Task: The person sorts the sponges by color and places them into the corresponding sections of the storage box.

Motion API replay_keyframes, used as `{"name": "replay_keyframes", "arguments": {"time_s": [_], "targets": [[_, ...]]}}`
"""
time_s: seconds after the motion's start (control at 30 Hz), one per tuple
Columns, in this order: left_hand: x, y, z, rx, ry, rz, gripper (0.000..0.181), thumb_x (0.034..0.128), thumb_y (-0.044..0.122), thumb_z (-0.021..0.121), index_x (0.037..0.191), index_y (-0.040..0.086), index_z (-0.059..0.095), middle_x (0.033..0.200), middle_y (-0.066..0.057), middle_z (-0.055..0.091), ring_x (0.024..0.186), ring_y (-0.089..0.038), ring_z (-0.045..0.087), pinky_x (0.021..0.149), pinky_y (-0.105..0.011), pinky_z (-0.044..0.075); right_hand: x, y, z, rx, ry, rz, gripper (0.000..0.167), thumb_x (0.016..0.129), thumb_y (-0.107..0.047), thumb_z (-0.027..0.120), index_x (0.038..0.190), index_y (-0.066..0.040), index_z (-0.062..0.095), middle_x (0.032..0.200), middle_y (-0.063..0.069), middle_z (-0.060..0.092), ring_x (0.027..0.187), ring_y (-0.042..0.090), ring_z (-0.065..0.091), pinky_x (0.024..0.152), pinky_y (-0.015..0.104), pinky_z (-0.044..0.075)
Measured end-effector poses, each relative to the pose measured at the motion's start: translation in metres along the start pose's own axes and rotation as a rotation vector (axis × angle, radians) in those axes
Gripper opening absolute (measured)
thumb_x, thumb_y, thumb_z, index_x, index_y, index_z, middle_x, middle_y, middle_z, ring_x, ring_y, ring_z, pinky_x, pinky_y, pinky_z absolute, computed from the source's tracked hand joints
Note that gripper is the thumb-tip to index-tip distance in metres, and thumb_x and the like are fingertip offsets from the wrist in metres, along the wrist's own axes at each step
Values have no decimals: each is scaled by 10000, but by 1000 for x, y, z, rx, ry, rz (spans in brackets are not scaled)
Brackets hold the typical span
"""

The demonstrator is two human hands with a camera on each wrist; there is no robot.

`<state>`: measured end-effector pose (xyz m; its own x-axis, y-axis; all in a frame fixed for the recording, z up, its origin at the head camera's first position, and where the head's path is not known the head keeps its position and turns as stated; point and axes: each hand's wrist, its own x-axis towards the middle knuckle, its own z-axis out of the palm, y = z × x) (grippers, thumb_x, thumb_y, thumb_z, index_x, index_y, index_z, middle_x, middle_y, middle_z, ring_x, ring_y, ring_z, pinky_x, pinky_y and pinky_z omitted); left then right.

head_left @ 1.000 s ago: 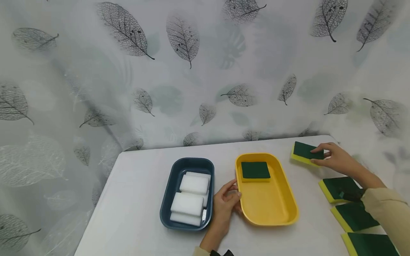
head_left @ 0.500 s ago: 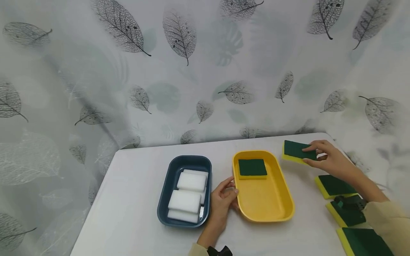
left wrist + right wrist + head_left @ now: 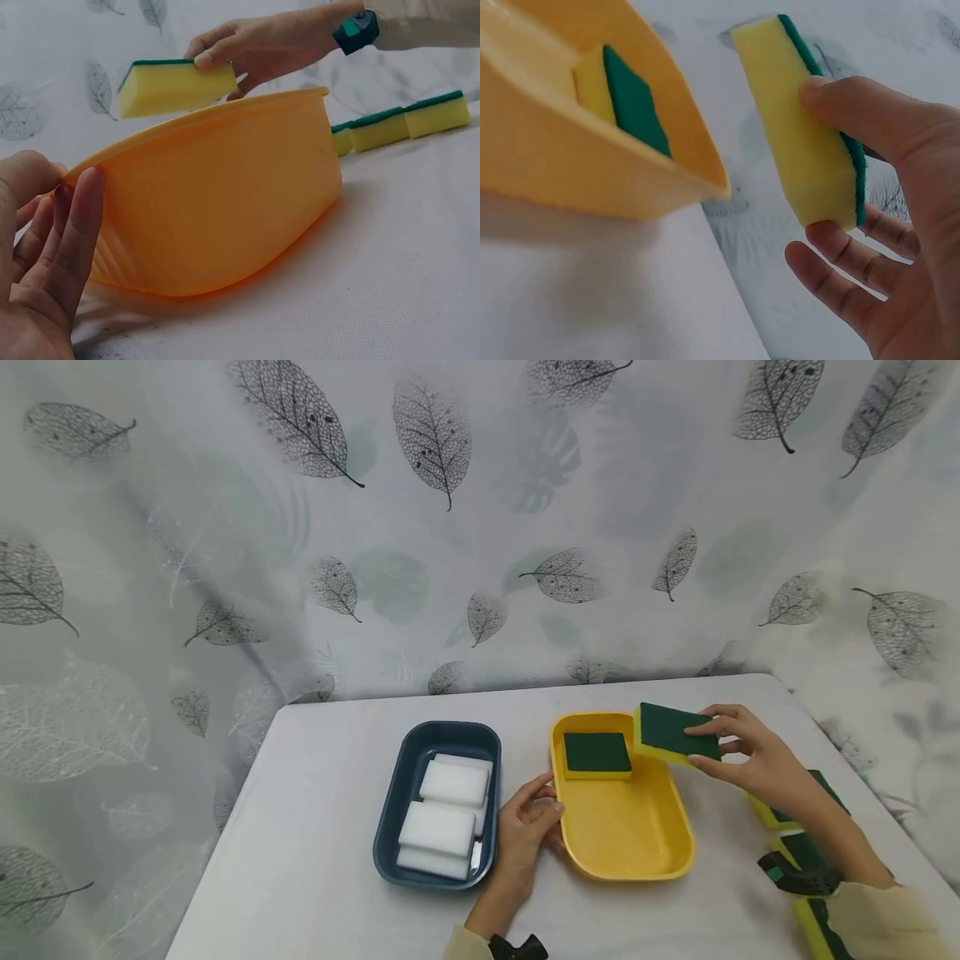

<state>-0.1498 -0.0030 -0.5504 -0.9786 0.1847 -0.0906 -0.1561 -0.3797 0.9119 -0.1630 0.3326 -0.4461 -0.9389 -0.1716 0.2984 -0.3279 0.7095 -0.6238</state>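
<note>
Two hands were in use. R hand (image 3: 757, 768) pinched a sponge (image 3: 677, 731) btwn thumb & fingers, up in the air nr the yellow tray's (image 3: 622, 827) far R corner, green side up, yellow below; R wrist view showed a gap btwn it & the tray. L hand (image 3: 522, 831) held the tray's L side, thumb at the rim, other fingers vs. the outer wall. Inside the tray, at the far L, lay a 2nd sponge (image 3: 597, 753), also green side up, w/ bare floor in front of it. Three more, the spare sponges (image 3: 379, 133), sat in a row on the R side of the white table (image 3: 322, 827), partly hidden by R arm in head view. L of the L hand stood a blue tray (image 3: 381, 843) w/ several white blocks (image 3: 437, 828), overlapping; exact no. hard to tell. Both sleeves were beige, w/ a dark band (image 3: 798, 875) on R wrist. Bg: pale cloth (image 3: 480, 527) w/ leaf prints, behind the table.
</note>
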Motion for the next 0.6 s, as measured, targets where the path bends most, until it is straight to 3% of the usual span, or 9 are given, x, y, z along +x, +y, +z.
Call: {"name": "replay_keyframes", "arguments": {"time_s": [0.23, 0.4, 0.6], "targets": [[-2, -1, 0, -1, 16, -19, 520, 922, 38, 741, 1425, 94, 625, 1223, -126, 610, 685, -87, 598, 534, -183, 547, -7, -12, 22, 29, -1, -36, 389, 875, -112, 844, 1238, -183, 724, 1420, 111, 500, 1111, -108, 440, 892, -22, 418], [-2, -1, 1, 2, 8, -20, 519, 928, 38, 738, 1431, 89, 620, 1237, -146, 610, 690, -82, 604, 540, -184, 556, -11, -19, 34, 36, -18, -69, 548, 837, -90, 871, 1330, -174, 646, 1412, 87, 511, 1089, -81, 477, 877, 22, 470], [-1, 1, 3, 0, 11, -22, 506, 926, 53, 744, 1416, 122, 636, 1220, -100, 614, 690, -99, 604, 547, -185, 559, -12, -32, 41, -33, -73, -21, 760, 838, -196, 889, 1491, -124, 507, 1442, 122, 509, 1029, -50, 483, 903, 40, 478]]}}
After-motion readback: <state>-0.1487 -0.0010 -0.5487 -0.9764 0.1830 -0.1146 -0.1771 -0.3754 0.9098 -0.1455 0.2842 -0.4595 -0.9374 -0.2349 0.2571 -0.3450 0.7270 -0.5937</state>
